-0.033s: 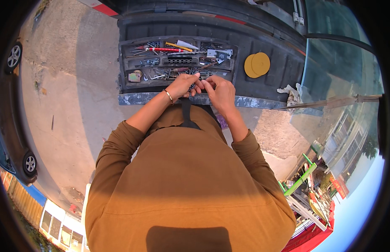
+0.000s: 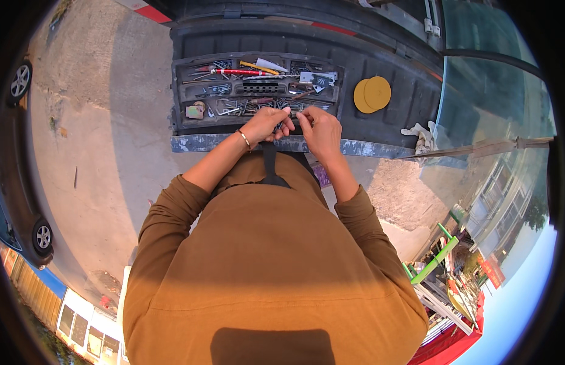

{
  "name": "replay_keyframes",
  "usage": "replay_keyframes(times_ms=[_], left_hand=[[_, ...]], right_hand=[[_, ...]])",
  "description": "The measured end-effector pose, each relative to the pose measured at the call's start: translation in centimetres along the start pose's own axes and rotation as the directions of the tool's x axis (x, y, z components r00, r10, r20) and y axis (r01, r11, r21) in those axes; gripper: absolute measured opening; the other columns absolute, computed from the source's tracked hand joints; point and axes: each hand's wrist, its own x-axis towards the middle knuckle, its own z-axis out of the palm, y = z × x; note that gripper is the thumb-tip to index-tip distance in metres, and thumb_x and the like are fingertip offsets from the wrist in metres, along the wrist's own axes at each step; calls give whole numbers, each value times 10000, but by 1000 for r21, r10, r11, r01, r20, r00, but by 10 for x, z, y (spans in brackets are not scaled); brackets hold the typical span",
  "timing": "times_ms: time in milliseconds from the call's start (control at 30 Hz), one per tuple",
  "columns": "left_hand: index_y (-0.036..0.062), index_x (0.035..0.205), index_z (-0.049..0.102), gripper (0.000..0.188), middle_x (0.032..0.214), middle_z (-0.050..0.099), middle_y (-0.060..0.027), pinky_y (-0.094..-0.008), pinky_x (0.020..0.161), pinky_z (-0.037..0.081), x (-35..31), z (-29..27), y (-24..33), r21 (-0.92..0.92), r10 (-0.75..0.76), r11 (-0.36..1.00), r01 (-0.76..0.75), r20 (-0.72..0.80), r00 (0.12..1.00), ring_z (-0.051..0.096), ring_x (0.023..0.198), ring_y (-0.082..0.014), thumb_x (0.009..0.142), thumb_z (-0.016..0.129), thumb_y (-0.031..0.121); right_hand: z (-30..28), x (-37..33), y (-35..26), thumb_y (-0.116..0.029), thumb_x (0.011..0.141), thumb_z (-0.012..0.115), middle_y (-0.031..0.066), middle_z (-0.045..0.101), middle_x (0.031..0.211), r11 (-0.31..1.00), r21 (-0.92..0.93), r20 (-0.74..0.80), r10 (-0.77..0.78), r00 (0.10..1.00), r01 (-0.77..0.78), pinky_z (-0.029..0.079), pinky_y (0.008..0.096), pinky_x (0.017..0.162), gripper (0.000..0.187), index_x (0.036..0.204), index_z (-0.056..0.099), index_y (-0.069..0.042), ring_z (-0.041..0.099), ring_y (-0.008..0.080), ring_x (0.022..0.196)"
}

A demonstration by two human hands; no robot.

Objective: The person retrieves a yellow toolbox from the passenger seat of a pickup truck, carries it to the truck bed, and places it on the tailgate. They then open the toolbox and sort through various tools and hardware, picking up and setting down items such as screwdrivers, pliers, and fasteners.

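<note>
Above the near edge of an organizer tray [image 2: 180, 126], my left hand [image 2: 267, 125] is curled palm-inward, with several small dark metal pieces partly showing between its fingers. Just to its right, my right hand [image 2: 322, 129] is closed in a pinch, thumb against forefinger. Whatever sits between those fingertips is too small to name. A narrow gap separates the two hands. Loose screws and bolts [image 2: 233, 109] fill the tray's near compartment, right behind my fingers. Farther back in the tray lie a red pen-like rod [image 2: 237, 72] and a yellow-handled tool [image 2: 258, 67].
The tray stands on a black ribbed truck bed [image 2: 404, 125] with a worn metal edge [image 2: 215, 143]. Two yellow discs [image 2: 373, 95] overlap right of the tray. A crumpled white rag [image 2: 423, 137] hangs near the glass door. A tape measure-like box [image 2: 195, 111] sits at the tray's left.
My right fingertips have shifted slightly up and right, widening the gap to my left hand. My left hand and the tray stay where they were.
</note>
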Motion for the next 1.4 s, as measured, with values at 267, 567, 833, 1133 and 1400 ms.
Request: replay_keyframes(times_ms=[267, 567, 833, 1133, 1400], left_hand=[[35, 864, 679, 462, 675, 554, 34, -227, 459, 312, -7, -13, -18, 36, 12, 999, -12, -4, 1000, 440, 522, -48, 1117, 527, 392], [22, 880, 680, 462, 666, 538, 37, -226, 448, 293, -14, -11, -17, 7, 34, 999, -34, -50, 998, 429, 504, -48, 1120, 518, 381], [19, 876, 679, 460, 656, 538, 35, -232, 432, 275, -14, -13, -18, -27, 42, 999, -44, -59, 997, 417, 482, -49, 1120, 518, 375], [19, 875, 676, 463, 658, 531, 37, -232, 433, 275, -13, -12, -17, 0, 52, 999, -52, -59, 997, 412, 484, -53, 1123, 514, 375], [18, 870, 679, 468, 649, 538, 31, -234, 434, 277, -12, -12, -17, -8, 46, 999, -46, -58, 997, 418, 480, -55, 1123, 516, 376]], right_hand=[[8, 10, 38, -216, 943, 728, 135, 737, 870, 964, -250, -29, -105, 994, 95, 555, 472, 669, 146, 958, 705, -73, 721, 371, 777], [15, 14, 37, -145, 911, 728, 134, 765, 950, 986, -150, -24, -81, 996, 77, 576, 456, 735, 117, 1010, 748, -88, 737, 363, 854], [22, 16, 35, -195, 928, 731, 132, 770, 952, 980, -186, -38, -76, 996, 68, 571, 447, 756, 157, 1037, 778, -92, 740, 347, 888], [33, 25, 29, -336, 949, 740, 128, 745, 816, 944, -328, -78, -48, 996, 19, 556, 457, 659, 296, 830, 718, -65, 735, 343, 769], [43, 26, 36, -270, 914, 766, 128, 738, 825, 949, -314, -139, -69, 988, 22, 554, 464, 659, 220, 846, 702, -70, 730, 347, 766]])
